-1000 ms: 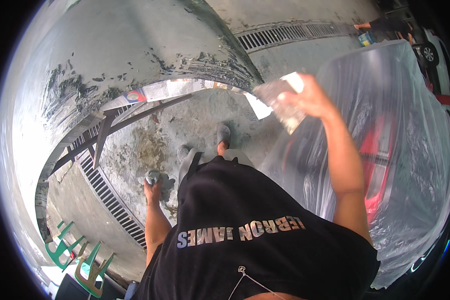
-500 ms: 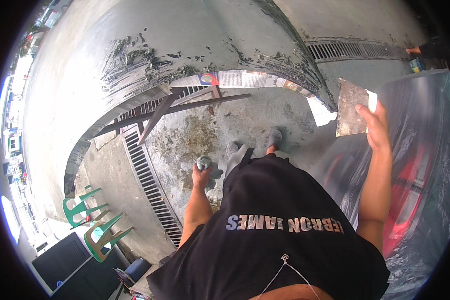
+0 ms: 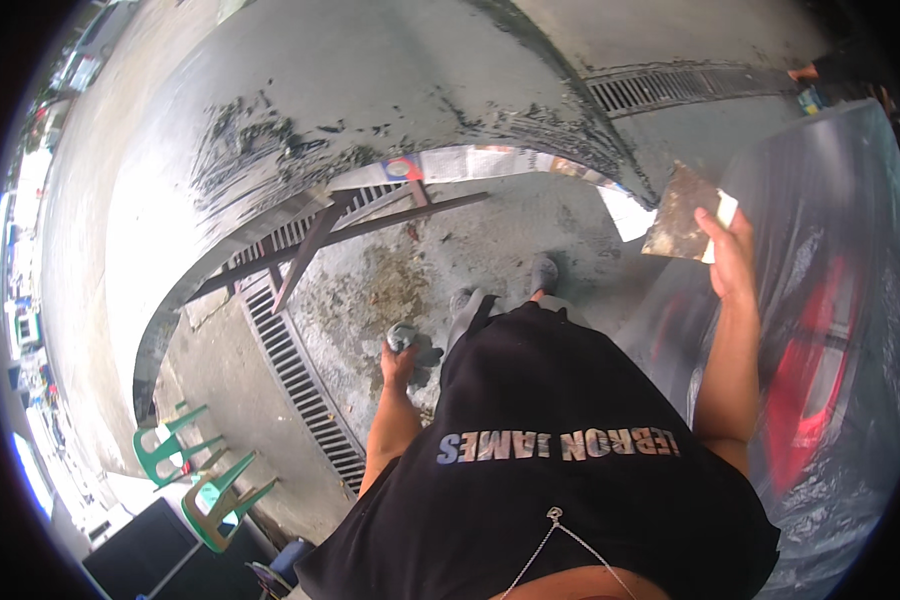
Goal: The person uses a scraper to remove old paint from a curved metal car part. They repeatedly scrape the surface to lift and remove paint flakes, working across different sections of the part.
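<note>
My right hand (image 3: 730, 248) grips a flat, roughly square brown-stained piece (image 3: 678, 218) with a pale edge, thumb on its face. It is held up beside the right corner of a large curved grey panel (image 3: 390, 80), and whether they touch I cannot tell. Dark, wet-looking smears and crumbs lie along the panel's near edge. Printed paper (image 3: 470, 160) lines that edge, with a white flap at the right. Low on the left, my left hand (image 3: 397, 368) is closed round a small grey-white wad (image 3: 402, 337), its material unclear.
Dark wooden stand bars (image 3: 370, 235) show under the panel. A floor grate (image 3: 300, 370) runs along the left, near green plastic chairs (image 3: 215, 505). Clear plastic sheeting covers a red object (image 3: 810, 390) at the right. Another person's hand (image 3: 803, 74) appears at the far right.
My right hand and the brown-stained piece have moved left, closer to the panel's corner, and the piece has tilted. The left hand keeps the wad low. The view has shifted slightly.
</note>
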The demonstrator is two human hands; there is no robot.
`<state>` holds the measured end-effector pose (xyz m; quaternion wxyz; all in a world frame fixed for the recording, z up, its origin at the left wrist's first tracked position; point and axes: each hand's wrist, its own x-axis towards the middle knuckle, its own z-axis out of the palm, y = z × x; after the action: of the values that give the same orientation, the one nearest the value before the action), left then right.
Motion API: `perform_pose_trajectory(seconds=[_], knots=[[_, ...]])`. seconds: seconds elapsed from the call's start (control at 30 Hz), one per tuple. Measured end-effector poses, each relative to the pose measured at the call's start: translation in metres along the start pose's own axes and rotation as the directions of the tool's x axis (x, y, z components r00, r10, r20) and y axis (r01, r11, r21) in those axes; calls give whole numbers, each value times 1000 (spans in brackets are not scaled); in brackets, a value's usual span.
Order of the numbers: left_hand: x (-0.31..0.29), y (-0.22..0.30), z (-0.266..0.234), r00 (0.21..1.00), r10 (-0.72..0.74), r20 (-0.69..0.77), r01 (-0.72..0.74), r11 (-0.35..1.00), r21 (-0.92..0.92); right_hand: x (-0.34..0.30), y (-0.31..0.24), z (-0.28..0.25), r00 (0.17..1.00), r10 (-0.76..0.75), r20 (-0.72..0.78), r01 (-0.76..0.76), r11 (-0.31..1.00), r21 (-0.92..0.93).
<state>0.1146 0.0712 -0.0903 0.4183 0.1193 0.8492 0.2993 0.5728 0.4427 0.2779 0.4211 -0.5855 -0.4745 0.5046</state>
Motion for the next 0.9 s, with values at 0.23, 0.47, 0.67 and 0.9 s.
perform_pose_trajectory(seconds=[0.23, 0.47, 0.67, 0.9], knots=[[17, -11, 0, 998, 51, 43, -49, 997, -56, -1, -17, 4, 960, 278, 25, -274, 955, -117], [28, -9, 4, 997, 7, 71, -6, 1000, -21, 37, -27, 83, 998, 48, 41, -41, 988, -148], [35, -8, 0, 996, 81, 40, -75, 987, -141, 21, -49, 31, 962, 272, -34, -272, 933, -234], [24, 6, -15, 997, -29, 69, 25, 998, 56, 47, -37, 71, 943, 331, 9, -327, 935, -136]])
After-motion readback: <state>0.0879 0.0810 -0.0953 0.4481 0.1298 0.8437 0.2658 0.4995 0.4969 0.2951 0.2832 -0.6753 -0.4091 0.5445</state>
